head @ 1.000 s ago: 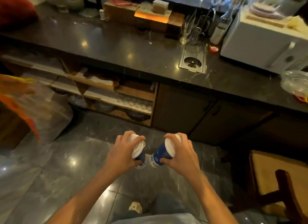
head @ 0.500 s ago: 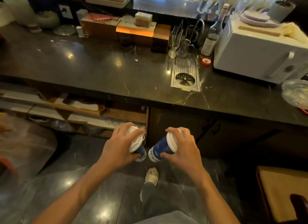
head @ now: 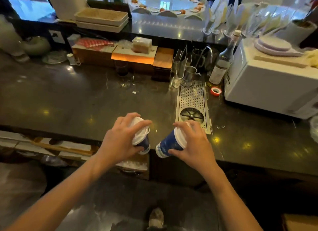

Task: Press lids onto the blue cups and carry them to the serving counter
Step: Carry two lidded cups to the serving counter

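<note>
I hold two blue paper cups, each capped with a white lid, over the front edge of a dark stone counter (head: 68, 101). My left hand (head: 118, 139) grips the left blue cup (head: 144, 142) from above, fingers over its lid. My right hand (head: 194, 144) grips the right blue cup (head: 167, 144) the same way. Both cups tilt inward, their bases close together but apart. Behind the dark counter runs a higher steel counter (head: 163, 31).
A perforated metal drip tray (head: 192, 100) lies just beyond my right hand. A white microwave (head: 268, 83) stands at the right, with a bottle (head: 222, 65), glasses and a red tape roll (head: 216, 91) beside it. Wooden boxes (head: 134, 58) line the back. Open shelves sit below left.
I have stepped closer to the dark counter. Both hands, still holding the lidded cups, have gone from over the floor to above the counter's front edge.
</note>
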The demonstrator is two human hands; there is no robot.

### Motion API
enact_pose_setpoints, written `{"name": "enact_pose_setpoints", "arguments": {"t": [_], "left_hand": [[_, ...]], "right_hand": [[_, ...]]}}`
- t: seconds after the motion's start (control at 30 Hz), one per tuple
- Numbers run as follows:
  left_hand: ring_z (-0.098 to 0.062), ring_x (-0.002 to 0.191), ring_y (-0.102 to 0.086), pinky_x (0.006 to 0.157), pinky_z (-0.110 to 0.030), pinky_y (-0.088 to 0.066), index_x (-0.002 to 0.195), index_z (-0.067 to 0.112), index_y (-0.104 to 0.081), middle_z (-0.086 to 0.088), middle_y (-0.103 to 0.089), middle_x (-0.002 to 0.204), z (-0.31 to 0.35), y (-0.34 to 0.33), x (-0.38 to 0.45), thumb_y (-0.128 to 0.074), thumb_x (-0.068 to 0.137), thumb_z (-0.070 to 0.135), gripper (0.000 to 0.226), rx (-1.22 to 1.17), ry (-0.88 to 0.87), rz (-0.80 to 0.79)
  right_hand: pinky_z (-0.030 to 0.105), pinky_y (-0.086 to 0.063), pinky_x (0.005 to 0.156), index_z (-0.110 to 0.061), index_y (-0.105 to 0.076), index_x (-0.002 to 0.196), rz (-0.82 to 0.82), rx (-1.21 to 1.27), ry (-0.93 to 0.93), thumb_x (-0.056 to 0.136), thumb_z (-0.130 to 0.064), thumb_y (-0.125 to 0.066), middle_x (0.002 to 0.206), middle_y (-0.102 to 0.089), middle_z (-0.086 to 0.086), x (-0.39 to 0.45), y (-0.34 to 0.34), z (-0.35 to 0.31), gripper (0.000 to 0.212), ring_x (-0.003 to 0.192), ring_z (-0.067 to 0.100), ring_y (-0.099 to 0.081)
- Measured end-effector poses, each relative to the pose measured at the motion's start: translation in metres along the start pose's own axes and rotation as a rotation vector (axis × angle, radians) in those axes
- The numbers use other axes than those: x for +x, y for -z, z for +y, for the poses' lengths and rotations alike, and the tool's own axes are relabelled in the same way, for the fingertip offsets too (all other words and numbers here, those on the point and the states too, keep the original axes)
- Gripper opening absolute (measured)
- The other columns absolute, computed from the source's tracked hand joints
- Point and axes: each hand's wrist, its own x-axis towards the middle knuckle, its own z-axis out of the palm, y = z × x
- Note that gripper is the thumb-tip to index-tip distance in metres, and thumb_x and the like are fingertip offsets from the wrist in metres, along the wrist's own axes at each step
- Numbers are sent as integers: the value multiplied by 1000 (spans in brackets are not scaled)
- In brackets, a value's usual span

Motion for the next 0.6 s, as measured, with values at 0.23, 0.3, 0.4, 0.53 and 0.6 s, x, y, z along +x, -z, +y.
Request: {"name": "enact_pose_setpoints", "arguments": {"t": [0.23, 0.3, 0.4, 0.53, 0.6], "left_hand": [[-28, 133, -39, 87, -49, -59, 146, 47, -40, 2, -34, 153, -53, 20, 94, -92, 70, 38, 93, 57, -10, -13], [-29, 134, -38, 88, -50, -58, 146, 47, -39, 2, -34, 153, -69, 20, 121, -92, 70, 37, 93, 69, -23, -16], [-29, 134, -37, 87, -50, -59, 147, 48, -38, 3, -33, 153, -94, 17, 163, -91, 70, 37, 94, 73, -62, -36], [-29, 131, -38, 84, -47, -59, 146, 50, -37, 3, -32, 150, -123, 8, 220, -89, 70, 38, 93, 88, -110, -71], [-29, 131, -38, 84, -46, -58, 146, 49, -36, 2, -31, 151, -137, 2, 246, -88, 71, 37, 92, 106, -133, -92]], "right_hand": [[35, -45, 89, -53, -42, 133, -30, -45, 42, 67, -43, -94, 142, -40, -6, 104, 3, 0, 85, 129, 25, -45], [38, -49, 90, -51, -43, 135, -35, -72, 39, 68, -43, -93, 142, -40, -5, 134, 3, -1, 85, 129, 26, -45], [44, -52, 93, -49, -42, 139, -52, -146, 26, 69, -45, -92, 145, -40, -3, 180, -1, -4, 86, 130, 29, -45], [45, -53, 94, -50, -39, 138, -90, -217, 17, 67, -42, -93, 147, -38, -1, 239, -18, -4, 89, 131, 31, -44], [45, -52, 94, -51, -37, 138, -113, -254, 7, 67, -43, -93, 147, -38, -1, 267, -29, -3, 91, 132, 31, -43]]}}
